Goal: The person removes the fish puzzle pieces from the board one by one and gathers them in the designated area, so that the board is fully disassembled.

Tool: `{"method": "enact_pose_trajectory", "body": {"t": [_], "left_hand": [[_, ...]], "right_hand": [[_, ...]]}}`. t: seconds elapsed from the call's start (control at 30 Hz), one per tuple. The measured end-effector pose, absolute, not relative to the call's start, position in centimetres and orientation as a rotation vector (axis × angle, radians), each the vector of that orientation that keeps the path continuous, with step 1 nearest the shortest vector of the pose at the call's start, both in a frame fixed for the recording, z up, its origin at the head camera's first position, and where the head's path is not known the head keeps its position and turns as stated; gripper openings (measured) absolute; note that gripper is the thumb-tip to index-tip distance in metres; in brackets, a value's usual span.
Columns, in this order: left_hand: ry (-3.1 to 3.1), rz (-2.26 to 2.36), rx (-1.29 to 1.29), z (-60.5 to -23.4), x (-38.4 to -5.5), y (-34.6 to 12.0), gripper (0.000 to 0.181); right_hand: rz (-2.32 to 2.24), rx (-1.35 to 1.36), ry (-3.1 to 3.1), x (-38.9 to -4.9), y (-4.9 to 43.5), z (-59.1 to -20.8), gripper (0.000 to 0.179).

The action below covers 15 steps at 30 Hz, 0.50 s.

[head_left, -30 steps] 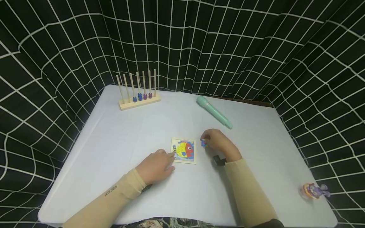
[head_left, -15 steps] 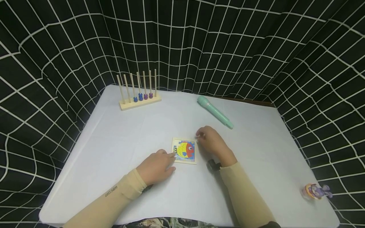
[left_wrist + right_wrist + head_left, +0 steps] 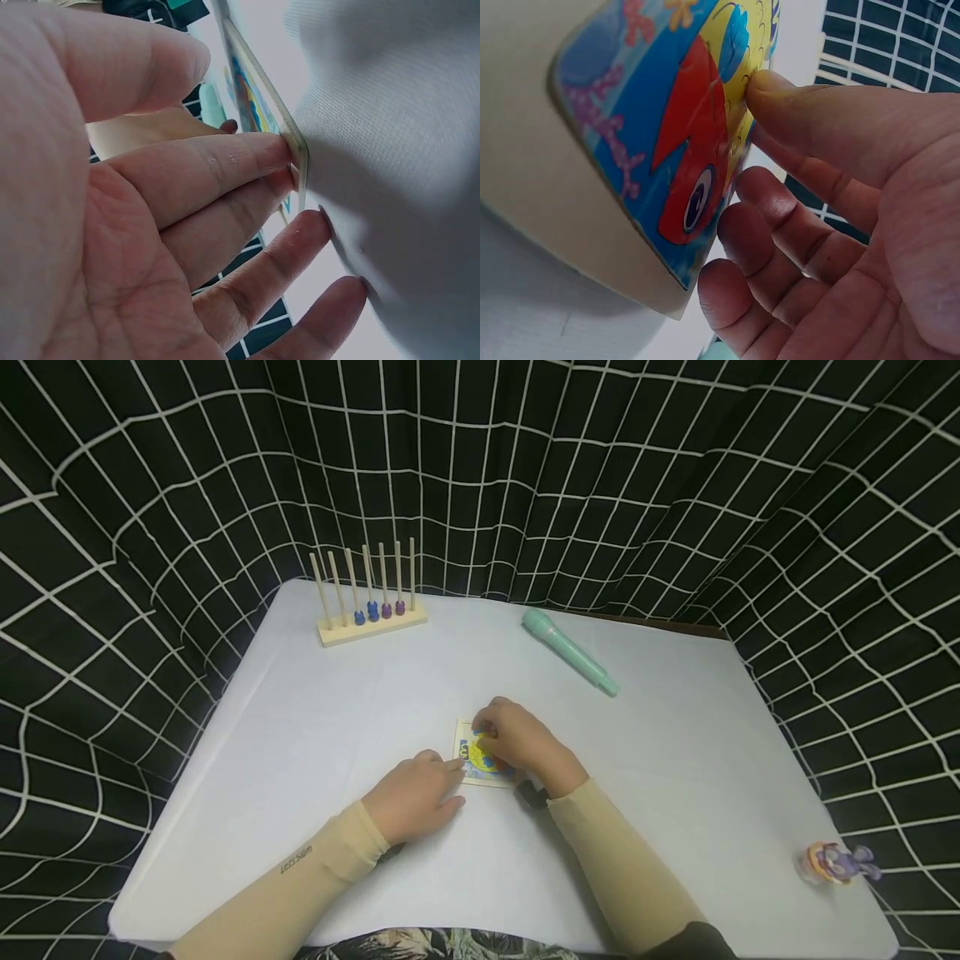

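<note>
A small square fish puzzle (image 3: 458, 739) lies in a pale wooden frame on the white table. My left hand (image 3: 414, 797) rests at its left side, fingers extended; in the left wrist view the fingertips (image 3: 271, 152) touch the frame's edge. My right hand (image 3: 522, 745) is over the upper part of the puzzle, thumb and fingers pinching a small blue puzzle piece that is mostly hidden. From the right wrist, the thumb (image 3: 772, 94) lies at the yellow body beside the red fish head (image 3: 694, 135), the other fingers curled past it.
At the back left stands a wooden peg rack (image 3: 375, 625) with blue and purple beads. A mint-green toy microphone (image 3: 570, 652) lies behind the right hand. Near the right edge is a small purple-eared figure (image 3: 836, 863). Black gridded cloth (image 3: 480, 485) hangs around the table.
My right hand has moved left with the puzzle piece, from beside the frame to over the puzzle's upper part. The left hand has stayed at the frame's left side.
</note>
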<state>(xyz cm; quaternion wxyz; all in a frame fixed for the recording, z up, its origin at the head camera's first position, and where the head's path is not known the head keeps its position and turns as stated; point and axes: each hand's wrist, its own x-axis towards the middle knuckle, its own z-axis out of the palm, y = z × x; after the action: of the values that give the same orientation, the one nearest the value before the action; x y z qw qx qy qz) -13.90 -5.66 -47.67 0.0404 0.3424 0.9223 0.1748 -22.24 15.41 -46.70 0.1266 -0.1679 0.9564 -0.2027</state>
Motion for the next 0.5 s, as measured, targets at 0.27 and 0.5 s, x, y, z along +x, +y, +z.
{"method": "enact_pose_trajectory", "body": {"t": [0.27,0.5], "left_hand": [[2.828,0.526,1.018,-47.43,-13.79,-5.7,0.04],[2.816,0.527,1.017,-47.31,-13.75,-5.68,0.041]], "right_hand": [[-0.558,-0.482,2.765,-22.45,15.08,-46.56,0.026],[-0.491,-0.522,2.833,-22.08,14.97,-46.84,0.022]]}}
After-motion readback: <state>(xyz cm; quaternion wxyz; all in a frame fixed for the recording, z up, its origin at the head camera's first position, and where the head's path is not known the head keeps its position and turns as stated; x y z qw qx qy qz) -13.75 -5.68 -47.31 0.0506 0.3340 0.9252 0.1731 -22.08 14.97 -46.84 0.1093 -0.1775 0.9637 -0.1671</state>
